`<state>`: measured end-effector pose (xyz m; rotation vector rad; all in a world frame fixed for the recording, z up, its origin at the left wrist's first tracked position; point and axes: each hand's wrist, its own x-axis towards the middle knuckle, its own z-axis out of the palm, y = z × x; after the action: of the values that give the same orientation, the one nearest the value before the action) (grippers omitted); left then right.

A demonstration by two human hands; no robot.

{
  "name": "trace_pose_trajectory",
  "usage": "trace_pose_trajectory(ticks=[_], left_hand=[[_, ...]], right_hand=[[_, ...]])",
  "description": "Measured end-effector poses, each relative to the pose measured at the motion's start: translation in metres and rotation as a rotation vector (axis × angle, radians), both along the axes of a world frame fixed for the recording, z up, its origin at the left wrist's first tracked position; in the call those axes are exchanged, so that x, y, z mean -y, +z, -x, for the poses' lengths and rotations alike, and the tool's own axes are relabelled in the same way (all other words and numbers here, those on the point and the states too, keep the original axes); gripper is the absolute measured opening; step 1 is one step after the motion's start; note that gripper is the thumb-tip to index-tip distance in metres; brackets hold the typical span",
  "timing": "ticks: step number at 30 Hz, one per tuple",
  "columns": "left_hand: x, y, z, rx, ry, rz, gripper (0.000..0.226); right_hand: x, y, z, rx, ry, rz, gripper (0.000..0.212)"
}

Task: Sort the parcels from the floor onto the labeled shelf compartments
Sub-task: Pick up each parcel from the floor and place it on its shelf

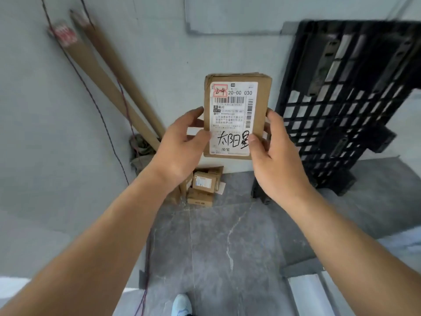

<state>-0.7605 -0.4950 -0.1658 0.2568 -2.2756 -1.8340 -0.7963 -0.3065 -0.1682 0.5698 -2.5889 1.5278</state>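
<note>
Above the grey tiled floor (227, 242), the flat brown cardboard parcel with a white label (237, 117) is best kept upright, pinched at both side edges by left hand (180, 151) and right hand (275, 160), until its label is read.

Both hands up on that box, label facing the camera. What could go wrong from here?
1. Right hand thumb overlaps the handwritten label; the destination could be misread.
2. Left hand and right hand grip only the cardboard parcel's lower edges; it might tip.
3. Small boxes and a red cord lie near the shoe: trip hazard.
</note>
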Motion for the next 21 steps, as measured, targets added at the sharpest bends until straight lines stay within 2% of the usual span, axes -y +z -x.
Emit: trace_pose_trajectory(ticks=[5, 10, 16, 21], left_hand=[[-0.053, 0.066, -0.027, -0.128, -0.08, 0.045, 0.034], [-0.09, 0.119, -0.047, -0.222, -0.142, 0.131, 0.035], [-0.106, 0.165, -0.05, -0.306, -0.21, 0.286, 0.043], [-0.11, 0.194, -0.036, -0.368, -0.373, 0.271, 0.039]], right_hand=[[-0.063, 0.069, -0.031, -0.129, -0.031, -0.008, 0.05], [-0.108, 0.128, -0.061, -0.192, -0.057, 0.011, 0.049], [-0.133, 0.177, -0.086, -0.26, -0.13, 0.006, 0.045], [-0.136, 0.201, -0.1, -0.29, -0.261, 0.046, 0.043]])
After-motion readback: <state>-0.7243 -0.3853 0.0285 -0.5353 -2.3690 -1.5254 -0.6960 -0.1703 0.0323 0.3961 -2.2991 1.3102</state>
